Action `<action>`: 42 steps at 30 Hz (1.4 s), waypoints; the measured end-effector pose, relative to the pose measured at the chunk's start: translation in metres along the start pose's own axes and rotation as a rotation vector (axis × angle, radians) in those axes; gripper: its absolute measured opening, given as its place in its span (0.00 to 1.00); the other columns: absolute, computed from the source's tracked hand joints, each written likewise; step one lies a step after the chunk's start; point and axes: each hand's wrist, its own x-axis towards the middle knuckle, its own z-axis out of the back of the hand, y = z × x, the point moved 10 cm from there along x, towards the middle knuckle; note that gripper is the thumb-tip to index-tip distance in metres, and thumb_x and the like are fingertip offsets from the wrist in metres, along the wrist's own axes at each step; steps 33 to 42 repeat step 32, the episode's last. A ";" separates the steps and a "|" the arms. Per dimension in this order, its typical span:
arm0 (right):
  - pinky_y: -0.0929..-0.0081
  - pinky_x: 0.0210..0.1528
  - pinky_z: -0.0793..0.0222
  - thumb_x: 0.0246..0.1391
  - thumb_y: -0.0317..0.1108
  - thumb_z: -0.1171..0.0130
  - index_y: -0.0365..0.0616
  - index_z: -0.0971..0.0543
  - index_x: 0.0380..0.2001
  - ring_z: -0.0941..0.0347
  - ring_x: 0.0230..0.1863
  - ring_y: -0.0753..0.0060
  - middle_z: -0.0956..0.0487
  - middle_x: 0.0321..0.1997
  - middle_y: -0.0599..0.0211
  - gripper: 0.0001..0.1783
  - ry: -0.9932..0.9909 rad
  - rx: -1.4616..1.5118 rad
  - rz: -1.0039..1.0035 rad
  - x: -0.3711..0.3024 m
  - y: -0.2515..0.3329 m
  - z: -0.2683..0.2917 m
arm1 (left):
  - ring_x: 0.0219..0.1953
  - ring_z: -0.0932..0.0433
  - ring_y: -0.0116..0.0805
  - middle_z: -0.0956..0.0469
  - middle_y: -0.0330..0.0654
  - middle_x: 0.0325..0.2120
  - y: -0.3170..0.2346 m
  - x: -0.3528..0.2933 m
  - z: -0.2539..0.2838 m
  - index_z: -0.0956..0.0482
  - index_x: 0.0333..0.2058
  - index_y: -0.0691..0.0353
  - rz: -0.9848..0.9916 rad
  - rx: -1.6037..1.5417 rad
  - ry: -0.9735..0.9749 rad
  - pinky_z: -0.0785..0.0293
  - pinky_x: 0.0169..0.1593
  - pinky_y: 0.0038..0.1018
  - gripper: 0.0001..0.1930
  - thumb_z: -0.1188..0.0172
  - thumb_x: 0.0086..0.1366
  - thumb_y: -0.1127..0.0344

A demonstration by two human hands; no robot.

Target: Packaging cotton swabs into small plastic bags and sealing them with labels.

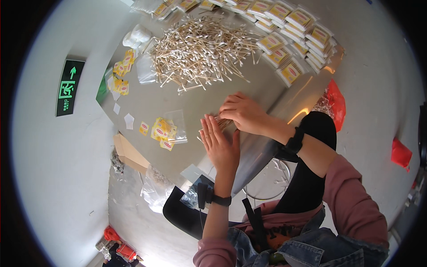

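Note:
A small bunch of cotton swabs [225,123] lies on the metal table top [169,99] between my two hands. My right hand [244,114] has its fingers bent down over the bunch and closed on it. Flat and stretched out, the fingers of my left hand [220,144] rest against the other side of the swabs, with the thumb apart. Part of the bunch is hidden under the hands. Left of them lie a clear plastic bag [176,124] and a little stack of yellow printed cards [162,131].
A large heap of loose swabs [200,51] covers the table's far middle. Filled swab packs [291,71] are stacked along the far right. More yellow cards [121,85] and white paper pieces lie far left. A red bag [337,104] hangs beyond the table's right edge.

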 end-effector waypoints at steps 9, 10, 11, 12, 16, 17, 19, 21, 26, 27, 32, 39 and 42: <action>0.62 0.52 0.36 0.48 0.21 0.45 0.45 0.23 0.41 0.28 0.48 0.59 0.21 0.40 0.65 0.16 -0.241 0.019 -0.133 -0.009 -0.016 0.029 | 0.73 0.54 0.55 0.50 0.63 0.69 -0.007 0.024 -0.032 0.52 0.67 0.77 -0.019 0.307 0.088 0.58 0.72 0.48 0.49 0.46 0.64 0.40; 0.61 0.52 0.36 0.48 0.20 0.45 0.45 0.24 0.42 0.27 0.48 0.58 0.21 0.40 0.64 0.16 -0.269 0.013 -0.175 -0.011 -0.020 0.035 | 0.73 0.54 0.56 0.51 0.63 0.69 -0.007 0.031 -0.033 0.52 0.67 0.77 -0.024 0.337 0.093 0.57 0.72 0.48 0.49 0.48 0.65 0.39; 0.61 0.52 0.36 0.48 0.20 0.45 0.45 0.24 0.42 0.27 0.48 0.58 0.21 0.40 0.64 0.16 -0.269 0.018 -0.174 -0.012 -0.019 0.035 | 0.73 0.54 0.56 0.51 0.63 0.69 -0.004 0.039 -0.034 0.52 0.67 0.77 -0.022 0.342 0.094 0.57 0.72 0.48 0.49 0.48 0.65 0.39; 0.61 0.52 0.36 0.48 0.20 0.46 0.46 0.24 0.42 0.27 0.47 0.58 0.21 0.40 0.64 0.16 -0.291 0.018 -0.176 -0.013 -0.021 0.038 | 0.73 0.54 0.56 0.51 0.64 0.69 0.000 0.050 -0.035 0.52 0.67 0.77 -0.003 0.352 0.085 0.57 0.72 0.48 0.49 0.48 0.65 0.39; 0.61 0.52 0.36 0.49 0.20 0.46 0.46 0.24 0.42 0.26 0.46 0.57 0.20 0.40 0.64 0.16 -0.332 0.020 -0.180 -0.011 -0.020 0.041 | 0.73 0.54 0.57 0.52 0.64 0.69 0.006 0.051 -0.028 0.52 0.67 0.78 0.053 0.373 -0.007 0.55 0.71 0.49 0.50 0.48 0.64 0.38; 0.61 0.52 0.36 0.49 0.20 0.46 0.46 0.24 0.42 0.26 0.46 0.57 0.20 0.40 0.64 0.16 -0.334 0.011 -0.187 -0.014 -0.024 0.044 | 0.73 0.54 0.57 0.52 0.64 0.69 -0.003 0.041 -0.033 0.52 0.67 0.78 0.046 0.365 -0.004 0.55 0.71 0.49 0.50 0.48 0.64 0.38; 0.61 0.52 0.36 0.50 0.20 0.46 0.46 0.24 0.42 0.26 0.46 0.58 0.20 0.40 0.66 0.16 -0.347 0.002 -0.194 -0.020 -0.028 0.051 | 0.73 0.55 0.58 0.53 0.64 0.69 -0.025 0.010 -0.041 0.52 0.67 0.78 0.040 0.293 0.035 0.56 0.72 0.49 0.50 0.49 0.64 0.37; 0.60 0.52 0.36 0.53 0.20 0.47 0.46 0.24 0.43 0.26 0.45 0.57 0.20 0.40 0.66 0.14 -0.339 0.015 -0.212 -0.021 -0.031 0.052 | 0.73 0.56 0.58 0.54 0.64 0.69 -0.033 -0.002 -0.043 0.52 0.67 0.78 0.049 0.308 0.071 0.56 0.72 0.49 0.51 0.49 0.64 0.36; 0.60 0.52 0.35 0.57 0.21 0.47 0.46 0.24 0.43 0.27 0.44 0.57 0.20 0.40 0.67 0.12 -0.344 0.024 -0.217 -0.019 -0.029 0.051 | 0.73 0.58 0.58 0.55 0.65 0.70 -0.011 0.028 -0.038 0.54 0.67 0.78 0.086 0.396 0.101 0.58 0.72 0.48 0.52 0.49 0.64 0.35; 0.60 0.52 0.35 0.57 0.21 0.47 0.46 0.24 0.43 0.27 0.45 0.57 0.20 0.41 0.68 0.12 -0.338 0.031 -0.232 -0.019 -0.028 0.050 | 0.73 0.58 0.58 0.56 0.65 0.70 -0.004 0.033 -0.036 0.54 0.67 0.78 0.104 0.411 0.093 0.59 0.72 0.48 0.52 0.48 0.64 0.35; 0.61 0.53 0.35 0.52 0.21 0.45 0.48 0.25 0.44 0.25 0.47 0.57 0.19 0.42 0.66 0.16 -0.339 0.035 -0.205 -0.023 -0.026 0.055 | 0.73 0.61 0.60 0.59 0.64 0.70 -0.014 0.004 -0.047 0.57 0.68 0.77 0.082 0.349 0.104 0.63 0.72 0.50 0.56 0.47 0.61 0.31; 0.61 0.53 0.35 0.52 0.21 0.45 0.48 0.25 0.44 0.25 0.47 0.57 0.19 0.42 0.66 0.16 -0.339 0.035 -0.205 -0.023 -0.026 0.055 | 0.73 0.61 0.60 0.59 0.64 0.70 -0.014 0.004 -0.047 0.57 0.68 0.77 0.082 0.349 0.104 0.63 0.72 0.50 0.56 0.47 0.61 0.31; 0.61 0.53 0.35 0.52 0.21 0.45 0.48 0.25 0.44 0.25 0.47 0.57 0.19 0.42 0.66 0.16 -0.339 0.035 -0.205 -0.023 -0.026 0.055 | 0.73 0.61 0.60 0.59 0.64 0.70 -0.014 0.004 -0.047 0.57 0.68 0.77 0.082 0.349 0.104 0.63 0.72 0.50 0.56 0.47 0.61 0.31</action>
